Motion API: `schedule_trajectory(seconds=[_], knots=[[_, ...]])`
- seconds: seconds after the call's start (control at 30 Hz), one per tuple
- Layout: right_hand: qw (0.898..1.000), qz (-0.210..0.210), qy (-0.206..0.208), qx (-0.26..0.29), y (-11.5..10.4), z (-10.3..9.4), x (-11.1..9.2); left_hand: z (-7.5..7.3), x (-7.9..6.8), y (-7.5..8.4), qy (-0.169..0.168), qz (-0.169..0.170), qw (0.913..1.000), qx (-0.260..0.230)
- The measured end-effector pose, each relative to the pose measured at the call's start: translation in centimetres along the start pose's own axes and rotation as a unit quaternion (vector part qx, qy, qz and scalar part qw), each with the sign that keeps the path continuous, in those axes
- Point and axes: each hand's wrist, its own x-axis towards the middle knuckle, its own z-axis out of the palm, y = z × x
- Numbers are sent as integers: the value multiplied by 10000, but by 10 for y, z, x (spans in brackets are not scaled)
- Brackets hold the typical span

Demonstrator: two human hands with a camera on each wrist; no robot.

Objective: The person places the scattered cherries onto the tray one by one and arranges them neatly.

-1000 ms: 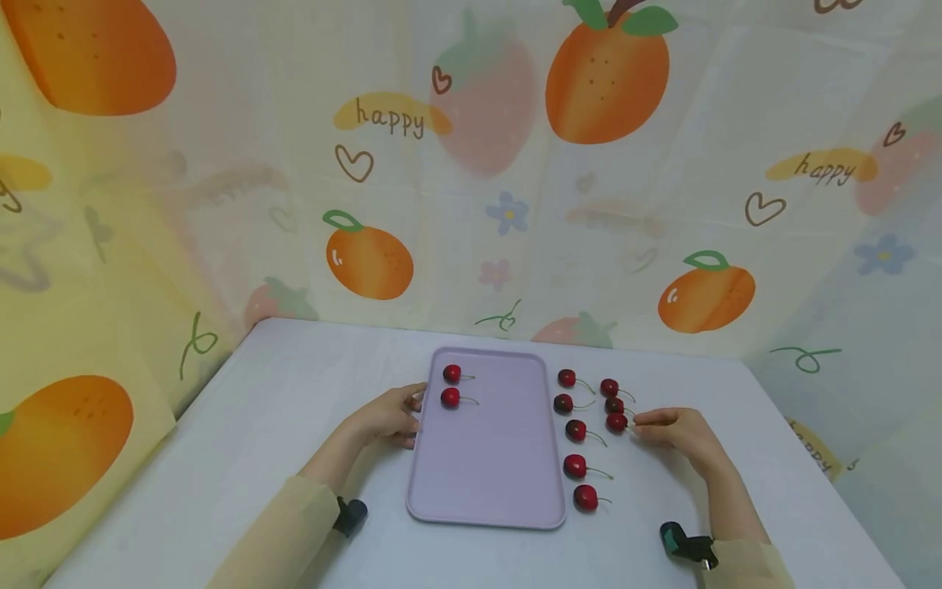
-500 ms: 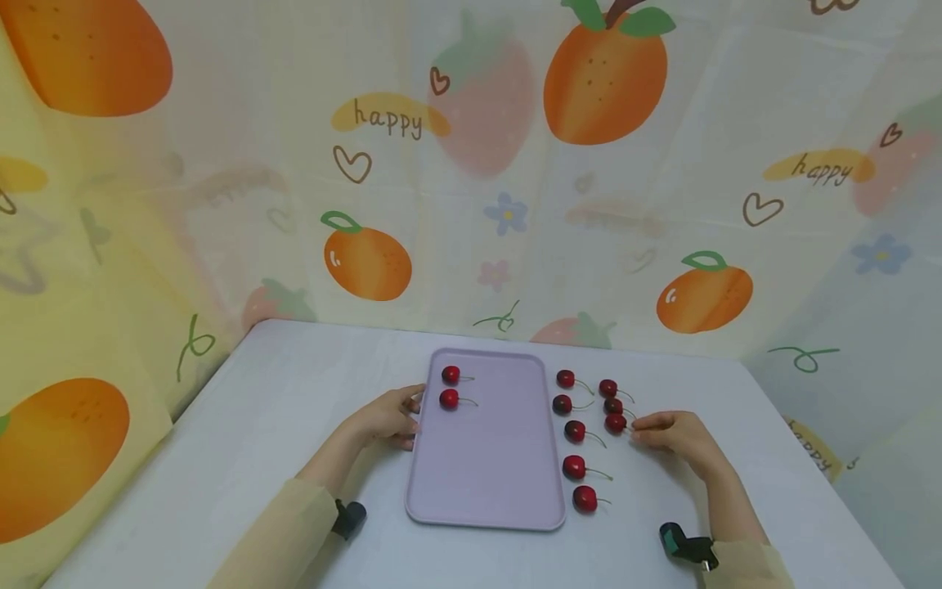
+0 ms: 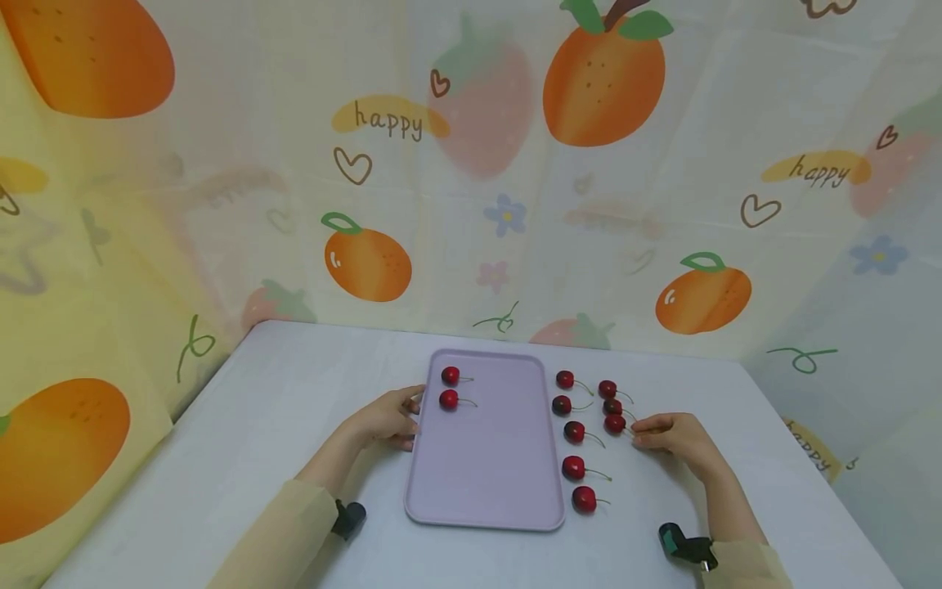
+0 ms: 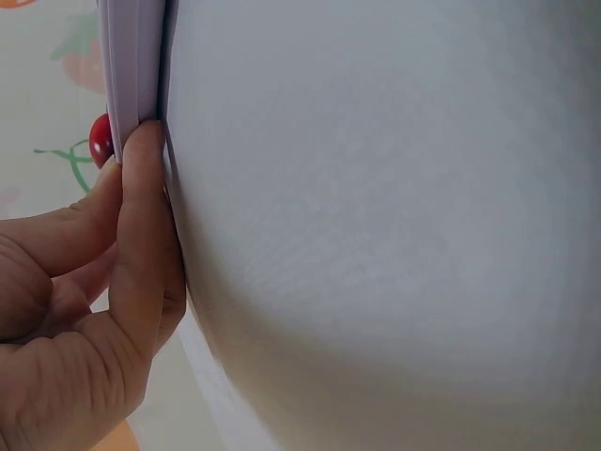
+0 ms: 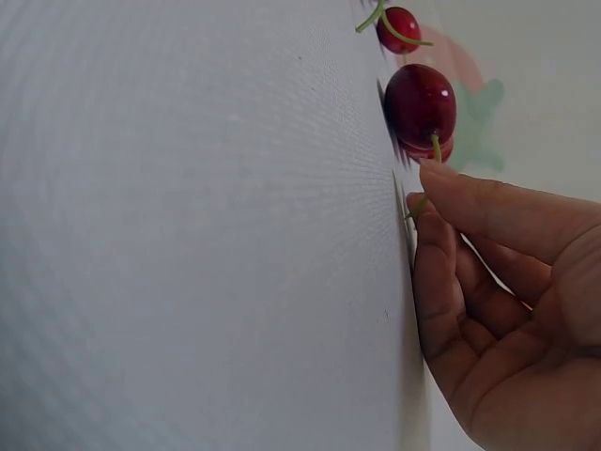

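My left hand (image 3: 384, 415) is at the left edge of a flat lilac tray (image 3: 482, 478). In the left wrist view its thumb and fingers pinch the tray's rim. Two red cherries (image 3: 450, 375) with stems lie on the tray at its far left. To the right of the tray, my right hand (image 3: 679, 433) holds the stem of a dark red cherry (image 3: 614, 424) between thumb and finger. The right wrist view shows this cherry (image 5: 420, 101) beyond the fingertips, its green stem running down between them. Two more cherries (image 3: 607, 389) sit just behind it.
Several cherries (image 3: 574, 468) form a column along the tray's right side, stems pointing right. Everything stands on a white table (image 3: 294, 368). A fruit-printed cloth (image 3: 471, 245) hangs behind its far edge.
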Motion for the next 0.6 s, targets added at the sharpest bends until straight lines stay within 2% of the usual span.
schedule_trajectory(seconds=[0.6], knots=[[9996, -19, 109, -262, 0, 1, 0, 0, -1, 1, 51, -65, 10000, 51]])
